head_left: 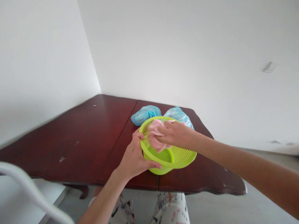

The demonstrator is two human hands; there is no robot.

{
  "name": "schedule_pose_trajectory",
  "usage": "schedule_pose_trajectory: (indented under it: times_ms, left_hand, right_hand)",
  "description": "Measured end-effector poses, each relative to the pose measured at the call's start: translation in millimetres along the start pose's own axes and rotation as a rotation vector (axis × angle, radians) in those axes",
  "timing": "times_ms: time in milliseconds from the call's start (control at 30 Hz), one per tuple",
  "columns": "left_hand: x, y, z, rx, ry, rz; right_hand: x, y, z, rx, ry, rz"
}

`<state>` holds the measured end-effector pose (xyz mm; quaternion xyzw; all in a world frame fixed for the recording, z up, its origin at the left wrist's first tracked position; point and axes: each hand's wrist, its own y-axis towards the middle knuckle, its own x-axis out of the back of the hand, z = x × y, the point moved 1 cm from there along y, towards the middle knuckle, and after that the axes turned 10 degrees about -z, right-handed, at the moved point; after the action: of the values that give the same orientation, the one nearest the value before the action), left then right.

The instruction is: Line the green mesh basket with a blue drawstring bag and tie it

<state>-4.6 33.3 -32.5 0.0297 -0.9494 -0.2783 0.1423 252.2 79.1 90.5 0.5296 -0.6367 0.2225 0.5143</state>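
1. Near the front edge of the table [93, 137], right of its middle, the left hand [135, 155] is clamped on the left side of a green basket [177, 166], fingers over the rim and thumb along the near side.
2. Inside that basket's mouth, the right hand [174, 132] has its fingers closed into a bunched pink cloth [155, 133]; the two hands are apart. The cloth sits toward the left and far side of the opening, leaving part of the basket's floor visible.
3. The basket looks tilted; whether its base rests flat on the table I cannot tell. With only the left hand seen steadying it, a hard push or pull by the right could tip it or slide it over the front edge.
4. The mesh wall could snag the cloth if it is dragged along the holes, and a loose fold could flop over the rim.
5. Just behind the basket, toward the table's back edge, are a left blue bag [144, 115] and a right blue bag [178, 114], the latter near the back right corner. Shoving the basket backward could nudge either toward that edge.
6. Beyond the back edge rises a white wall [163, 53]; past the front edge show patterned trousers [171, 207].
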Motion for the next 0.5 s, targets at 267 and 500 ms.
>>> schedule_pose_trajectory:
  times_ms: [267, 500]
  left_hand:
    - [6.2, -8.3, 4.0, 0.028, -0.048, -0.019]
    - [-5.9, -12.6, -8.4, 0.044, 0.097, -0.025]
  right_hand:
    - [-53.7, 20.5, -8.1, -0.014, 0.122, 0.079]
    - [-111.9, 10.7, 9.3, -0.372, 0.558, 0.317]
